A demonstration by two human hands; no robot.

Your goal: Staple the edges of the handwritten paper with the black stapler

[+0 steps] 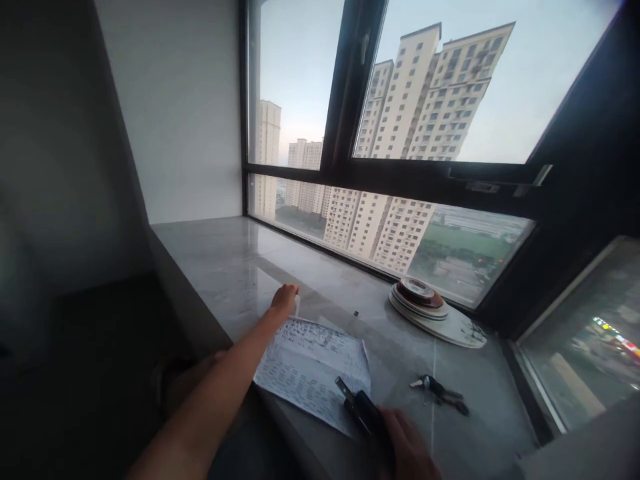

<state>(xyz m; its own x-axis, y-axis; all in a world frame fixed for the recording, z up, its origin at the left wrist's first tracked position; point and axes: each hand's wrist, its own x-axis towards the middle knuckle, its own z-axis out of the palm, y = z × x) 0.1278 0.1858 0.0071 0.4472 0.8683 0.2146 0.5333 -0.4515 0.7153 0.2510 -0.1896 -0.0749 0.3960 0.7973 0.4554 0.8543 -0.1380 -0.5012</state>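
Observation:
A printed sheet of paper (313, 368) lies on the grey marble window sill (235, 263) in front of me. My left hand (285, 299) reaches out past the paper's far left corner, fingers curled together on a small white thing I cannot make out. My right hand (407, 447) is at the bottom edge, closed round a dark stapler-like tool (361, 408) whose tip rests on the paper's right side.
A bunch of keys (440, 392) lies to the right of the paper. Stacked round plates (434, 310) sit near the window glass (380, 233). A tiny dark object (356, 313) lies beyond the paper. A white wall closes off the left.

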